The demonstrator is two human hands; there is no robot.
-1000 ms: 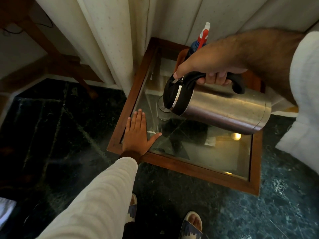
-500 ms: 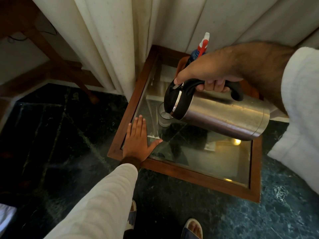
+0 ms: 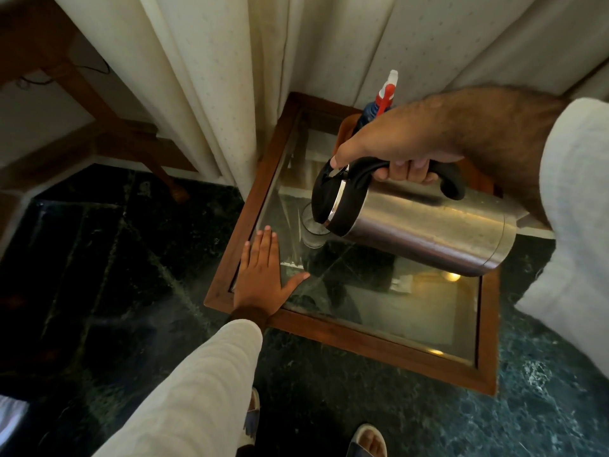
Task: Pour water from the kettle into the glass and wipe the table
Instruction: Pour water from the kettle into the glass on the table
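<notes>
My right hand [image 3: 395, 143] grips the black handle of a steel kettle [image 3: 425, 232], which is tipped nearly on its side above the glass-topped table [image 3: 379, 344]. Its black lid and spout hang over a clear glass [image 3: 311, 234] standing near the table's left side; the kettle hides part of the glass's rim. No stream of water is clear to see. My left hand [image 3: 263, 275] lies flat on the table top by the near left corner, fingers spread, holding nothing.
A spray bottle [image 3: 384, 97] with a red and white nozzle stands at the table's far edge, partly behind my right hand. Cream curtains [image 3: 230, 77] hang behind and left of the table. Dark green marble floor [image 3: 99, 258] surrounds it; my sandalled feet [image 3: 365, 440] are below.
The view has shifted slightly; the kettle stays tipped over the glass and my left hand stays flat on the table.
</notes>
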